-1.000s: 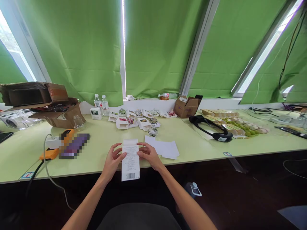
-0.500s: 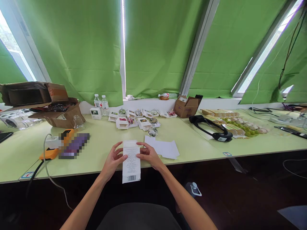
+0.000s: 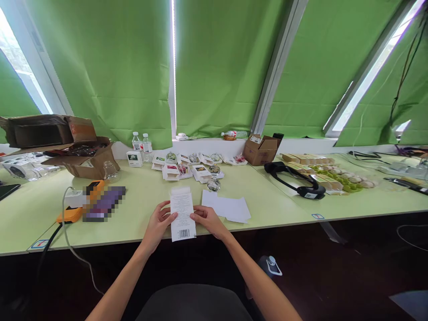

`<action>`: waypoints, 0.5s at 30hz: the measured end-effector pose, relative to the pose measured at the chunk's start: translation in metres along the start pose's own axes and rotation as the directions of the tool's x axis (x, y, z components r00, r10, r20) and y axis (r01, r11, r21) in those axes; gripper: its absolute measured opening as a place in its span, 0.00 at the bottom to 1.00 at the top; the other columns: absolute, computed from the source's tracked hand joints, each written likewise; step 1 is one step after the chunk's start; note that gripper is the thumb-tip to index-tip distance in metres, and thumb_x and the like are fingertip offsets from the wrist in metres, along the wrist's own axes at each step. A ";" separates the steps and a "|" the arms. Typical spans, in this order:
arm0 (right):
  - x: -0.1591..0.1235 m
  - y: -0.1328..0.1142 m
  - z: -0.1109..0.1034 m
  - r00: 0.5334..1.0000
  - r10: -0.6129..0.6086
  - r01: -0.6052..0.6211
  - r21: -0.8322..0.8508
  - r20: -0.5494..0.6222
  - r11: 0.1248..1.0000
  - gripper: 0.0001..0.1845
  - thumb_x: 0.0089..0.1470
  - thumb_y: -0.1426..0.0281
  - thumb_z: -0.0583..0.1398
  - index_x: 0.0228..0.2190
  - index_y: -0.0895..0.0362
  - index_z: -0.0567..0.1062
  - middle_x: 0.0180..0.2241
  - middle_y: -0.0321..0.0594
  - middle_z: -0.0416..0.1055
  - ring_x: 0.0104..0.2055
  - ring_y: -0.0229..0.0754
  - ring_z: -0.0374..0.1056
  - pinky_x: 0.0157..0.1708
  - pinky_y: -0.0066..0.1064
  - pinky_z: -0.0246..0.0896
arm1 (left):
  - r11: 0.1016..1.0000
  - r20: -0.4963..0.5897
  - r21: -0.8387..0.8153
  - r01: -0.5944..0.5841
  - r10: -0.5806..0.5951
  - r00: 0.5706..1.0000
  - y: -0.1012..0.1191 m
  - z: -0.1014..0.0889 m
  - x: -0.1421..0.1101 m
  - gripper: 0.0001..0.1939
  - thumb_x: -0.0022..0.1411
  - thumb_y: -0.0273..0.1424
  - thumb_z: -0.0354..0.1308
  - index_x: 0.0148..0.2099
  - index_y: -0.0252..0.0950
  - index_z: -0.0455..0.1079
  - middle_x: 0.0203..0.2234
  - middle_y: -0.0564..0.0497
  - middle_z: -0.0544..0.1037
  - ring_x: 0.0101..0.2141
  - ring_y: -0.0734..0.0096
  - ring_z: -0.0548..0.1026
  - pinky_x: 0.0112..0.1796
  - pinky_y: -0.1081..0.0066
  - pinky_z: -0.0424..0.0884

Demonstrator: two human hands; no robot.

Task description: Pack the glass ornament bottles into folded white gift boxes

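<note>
A white carton [image 3: 183, 213], printed with lines of text and a barcode at its lower end, is held over the table's front edge. My left hand [image 3: 158, 224] grips its left side, thumb on the printed face. On the opposite side my right hand [image 3: 210, 220] holds it the same way, with the fingers partly hidden behind. The carton looks flat, with a flap at its far end. Just right of it, unfolded white card sheets [image 3: 227, 207] lie on the table.
Small open white boxes [image 3: 172, 171] and round clear packs [image 3: 214, 183] lie farther back. A black headset [image 3: 294, 180] and an egg tray [image 3: 347, 178] stand right. Left are an orange power strip [image 3: 72, 215], a pixelated purple object [image 3: 105, 203] and brown cardboard boxes [image 3: 88, 165].
The carton's barcode end has come up toward the table edge, so its face looks shorter. The raised fingers at its top have lowered to its sides. Both hands keep hold.
</note>
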State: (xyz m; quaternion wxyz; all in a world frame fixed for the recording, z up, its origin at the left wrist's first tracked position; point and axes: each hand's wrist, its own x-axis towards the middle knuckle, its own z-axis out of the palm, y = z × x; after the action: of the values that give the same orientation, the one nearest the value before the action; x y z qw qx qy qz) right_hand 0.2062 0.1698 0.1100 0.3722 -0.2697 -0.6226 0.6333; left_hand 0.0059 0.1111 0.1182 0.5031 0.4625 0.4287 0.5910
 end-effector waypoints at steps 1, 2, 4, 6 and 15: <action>0.000 0.000 0.001 1.000 -0.001 0.001 -0.011 -0.006 1.000 0.27 0.47 0.56 0.66 0.45 0.58 0.75 0.36 0.45 0.77 0.39 0.50 0.74 0.42 0.44 0.68 | 1.000 -0.009 -0.004 -0.001 0.001 1.000 -0.001 0.000 0.000 0.30 0.56 0.39 0.63 0.58 0.38 0.59 0.47 0.42 0.75 0.48 0.55 0.74 0.46 0.56 0.72; 0.000 0.001 0.001 1.000 -0.004 0.003 -0.013 -0.030 1.000 0.27 0.47 0.56 0.66 0.45 0.58 0.75 0.35 0.44 0.78 0.39 0.50 0.74 0.41 0.43 0.68 | 1.000 -0.019 -0.002 -0.006 0.006 1.000 -0.002 0.000 0.001 0.30 0.56 0.39 0.63 0.57 0.38 0.59 0.49 0.41 0.74 0.48 0.55 0.74 0.46 0.56 0.72; 0.002 0.003 0.002 0.992 -0.017 0.017 -0.006 -0.122 1.000 0.26 0.47 0.55 0.66 0.44 0.58 0.75 0.34 0.44 0.78 0.37 0.49 0.74 0.39 0.41 0.69 | 1.000 -0.038 0.022 -0.020 0.021 0.999 -0.004 0.001 0.000 0.29 0.55 0.39 0.63 0.57 0.39 0.60 0.51 0.41 0.72 0.49 0.55 0.74 0.46 0.57 0.72; 0.004 0.006 0.002 0.976 -0.030 0.031 0.002 -0.214 1.000 0.26 0.47 0.54 0.65 0.43 0.58 0.76 0.33 0.44 0.77 0.36 0.48 0.73 0.36 0.39 0.69 | 0.997 -0.045 0.062 -0.045 0.048 0.998 -0.006 0.002 0.000 0.30 0.55 0.39 0.64 0.57 0.40 0.60 0.53 0.41 0.71 0.49 0.56 0.74 0.47 0.58 0.72; 0.003 0.001 0.003 0.981 -0.086 0.085 -0.012 -0.175 0.996 0.27 0.52 0.51 0.61 0.49 0.53 0.75 0.39 0.43 0.77 0.37 0.48 0.72 0.33 0.37 0.69 | 0.990 0.029 0.114 -0.078 0.075 0.997 -0.007 0.005 -0.002 0.32 0.57 0.40 0.61 0.62 0.41 0.59 0.54 0.42 0.71 0.49 0.55 0.74 0.46 0.59 0.72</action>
State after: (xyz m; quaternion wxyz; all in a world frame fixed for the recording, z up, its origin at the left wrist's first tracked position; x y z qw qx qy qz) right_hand 0.2023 0.1703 0.1098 0.4519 -0.2981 -0.5997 0.5893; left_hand 0.0124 0.1096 0.1126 0.4578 0.5143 0.4377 0.5782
